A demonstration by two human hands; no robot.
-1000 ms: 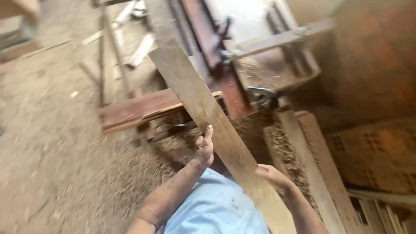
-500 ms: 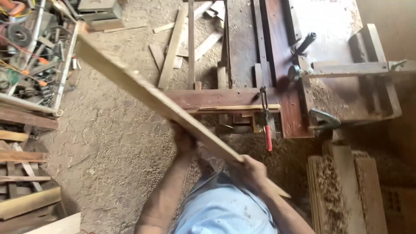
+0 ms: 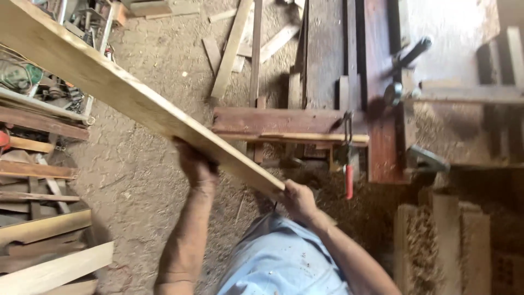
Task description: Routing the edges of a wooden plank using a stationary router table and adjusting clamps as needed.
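A long pale wooden plank (image 3: 125, 95) runs from the upper left corner down to the centre of the view, held in the air above a sawdust floor. My left hand (image 3: 195, 164) grips its lower edge about a third of the way along. My right hand (image 3: 297, 199) holds the plank's near end. My light blue shirt fills the bottom centre.
A dark red wooden workbench (image 3: 284, 120) with a red-handled clamp (image 3: 348, 177) stands ahead. Loose boards (image 3: 232, 52) lie on the floor beyond. Stacked planks (image 3: 41, 240) and a cluttered tool shelf (image 3: 33, 82) line the left side. Sawdust-filled timbers (image 3: 445, 246) sit at right.
The plank has swung to the left, its far end now reaching the upper left corner. The view has turned with it, bringing the stacked planks at left into sight. Both hands keep their grip.
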